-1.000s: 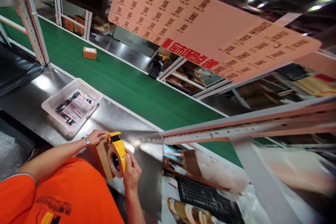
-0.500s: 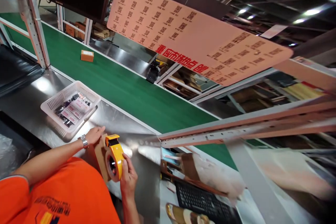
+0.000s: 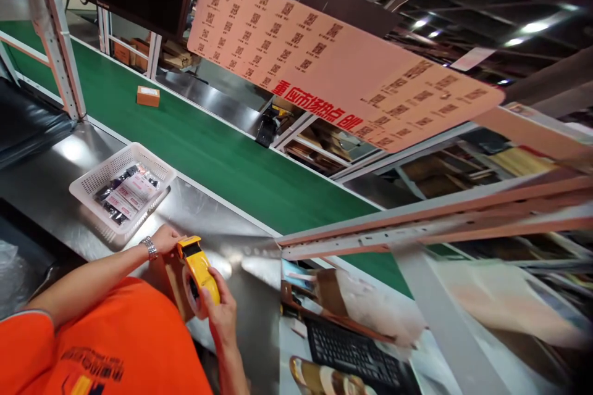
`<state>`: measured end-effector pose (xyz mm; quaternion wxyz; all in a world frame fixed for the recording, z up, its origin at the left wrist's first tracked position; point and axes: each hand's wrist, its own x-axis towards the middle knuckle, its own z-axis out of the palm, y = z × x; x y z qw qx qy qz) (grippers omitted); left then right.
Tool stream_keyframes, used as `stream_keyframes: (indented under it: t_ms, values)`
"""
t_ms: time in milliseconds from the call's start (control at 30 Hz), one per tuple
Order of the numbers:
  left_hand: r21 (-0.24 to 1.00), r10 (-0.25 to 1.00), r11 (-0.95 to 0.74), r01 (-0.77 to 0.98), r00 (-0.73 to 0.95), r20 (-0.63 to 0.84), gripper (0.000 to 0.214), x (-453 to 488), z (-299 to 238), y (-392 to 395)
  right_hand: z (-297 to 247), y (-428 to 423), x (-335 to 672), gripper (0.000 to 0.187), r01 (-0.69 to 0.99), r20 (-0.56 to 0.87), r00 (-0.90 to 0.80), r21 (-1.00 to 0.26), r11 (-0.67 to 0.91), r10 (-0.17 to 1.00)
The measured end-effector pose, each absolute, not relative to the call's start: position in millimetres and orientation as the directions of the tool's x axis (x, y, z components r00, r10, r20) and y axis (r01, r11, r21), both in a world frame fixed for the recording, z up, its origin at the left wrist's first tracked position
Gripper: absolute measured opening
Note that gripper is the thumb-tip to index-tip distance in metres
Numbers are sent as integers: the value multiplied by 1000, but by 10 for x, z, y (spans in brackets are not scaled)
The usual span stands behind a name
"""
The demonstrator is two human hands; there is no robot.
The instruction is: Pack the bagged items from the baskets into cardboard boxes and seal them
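A yellow tape dispenser (image 3: 202, 270) with a roll of clear tape is gripped by my right hand (image 3: 223, 311), fingers wrapped round its back end. Its black-edged head lies against the upper end of a brown cardboard box (image 3: 173, 278), which stands close in front of my orange shirt. My left hand (image 3: 165, 239), with a metal watch at the wrist, holds the box at that upper end. Its fingertips are partly hidden beside the dispenser's head. Most of the box is behind the dispenser and tape roll.
A white perforated basket (image 3: 83, 188) with plastic-wrapped packets stands on the steel table (image 3: 199, 207). Beyond runs a green conveyor belt (image 3: 222, 163) carrying a small carton (image 3: 148, 96). A metal frame post, a keyboard (image 3: 356, 355) and a large QR-code board (image 3: 361, 68) are to the right.
The tape dispenser has tilted and moved left, bringing its head to my left hand. My left fingers, stretched out before, are now bent in. The carton on the belt has shifted slightly left.
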<state>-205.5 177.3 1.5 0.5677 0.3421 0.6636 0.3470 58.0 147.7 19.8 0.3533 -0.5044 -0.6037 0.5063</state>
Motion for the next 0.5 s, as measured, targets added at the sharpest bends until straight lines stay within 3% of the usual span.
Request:
stream_keyframes:
  t_ms: [133, 233, 367, 500]
  values:
    - [855, 857, 484, 185, -295, -422, 47, -2298, -70, 1806, 406, 1522, 598, 71, 350, -139, -349, -937, -8, 927]
    - [802, 815, 540, 256, -397, -422, 41, -2473, -217, 1796, 509, 1525, 648, 64, 458, -211, -397, -889, -6, 893]
    - [756, 790, 596, 271, -367, -492, 39, -2481, -479, 1712, 582, 1504, 611, 59, 529, -210, -398, -848, 36, 893]
    - [781, 832, 539, 316, -348, -433, 39, -2429, -620, 1618, 635, 1502, 524, 56, 502, -205, -358, -865, 2, 911]
